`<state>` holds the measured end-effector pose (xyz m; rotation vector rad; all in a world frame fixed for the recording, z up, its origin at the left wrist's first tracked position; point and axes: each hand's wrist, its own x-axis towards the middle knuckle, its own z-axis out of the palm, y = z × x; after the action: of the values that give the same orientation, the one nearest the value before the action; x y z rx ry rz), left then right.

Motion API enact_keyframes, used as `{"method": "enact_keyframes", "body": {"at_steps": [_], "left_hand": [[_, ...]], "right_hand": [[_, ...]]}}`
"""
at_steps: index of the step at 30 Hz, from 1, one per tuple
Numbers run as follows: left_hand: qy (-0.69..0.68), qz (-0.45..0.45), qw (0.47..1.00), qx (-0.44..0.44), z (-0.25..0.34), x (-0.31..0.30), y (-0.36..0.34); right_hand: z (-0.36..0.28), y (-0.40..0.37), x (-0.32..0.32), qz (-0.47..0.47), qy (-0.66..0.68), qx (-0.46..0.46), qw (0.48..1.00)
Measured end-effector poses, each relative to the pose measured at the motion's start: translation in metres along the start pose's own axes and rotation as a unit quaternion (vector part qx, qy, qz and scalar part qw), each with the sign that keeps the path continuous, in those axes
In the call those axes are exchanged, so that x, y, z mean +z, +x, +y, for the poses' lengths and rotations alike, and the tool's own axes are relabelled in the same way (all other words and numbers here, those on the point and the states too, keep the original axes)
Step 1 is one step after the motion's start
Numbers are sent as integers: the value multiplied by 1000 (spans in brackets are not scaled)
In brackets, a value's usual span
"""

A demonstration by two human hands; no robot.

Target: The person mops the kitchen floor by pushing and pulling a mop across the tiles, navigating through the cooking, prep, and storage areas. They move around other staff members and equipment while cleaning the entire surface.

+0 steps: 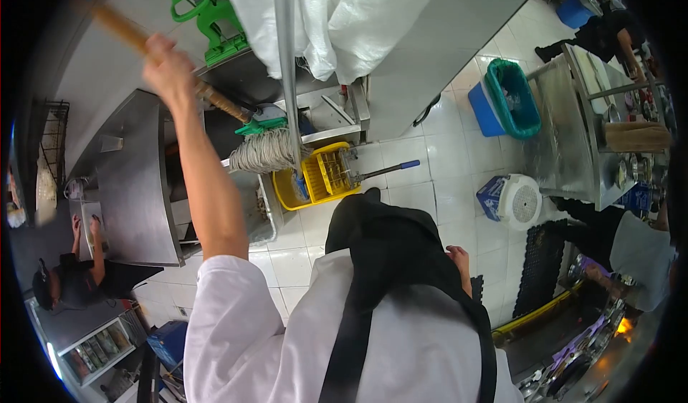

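Arm [208, 181] stretched forward-left, left hand [170, 70] was clamped on mop [223, 102], which slanted from upper left down to strands [264, 151] near yellow bucket [315, 181]; right hand [460, 258] hung low, grip unclear.

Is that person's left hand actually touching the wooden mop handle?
Touching. The head view shows it: the left hand is closed around the wooden mop handle, which sticks out on both sides of the grip.

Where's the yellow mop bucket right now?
The yellow bucket is on the tiled floor, slightly left of centre in the head view, beside the grey mop head.
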<state>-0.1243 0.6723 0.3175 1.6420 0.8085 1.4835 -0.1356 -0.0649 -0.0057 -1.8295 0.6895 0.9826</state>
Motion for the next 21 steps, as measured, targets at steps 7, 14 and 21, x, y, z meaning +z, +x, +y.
{"method": "enact_keyframes", "body": {"at_steps": [7, 14, 21], "left_hand": [[-32, 138, 985, 104, 102, -113, -23], [55, 184, 979, 73, 146, -156, -93], [169, 311, 927, 125, 198, -124, -168]], "right_hand": [[13, 16, -5, -30, -37, 22, 999], [-40, 69, -26, -78, -6, 1, 997], [-116, 121, -100, -113, -103, -23, 988]]}}
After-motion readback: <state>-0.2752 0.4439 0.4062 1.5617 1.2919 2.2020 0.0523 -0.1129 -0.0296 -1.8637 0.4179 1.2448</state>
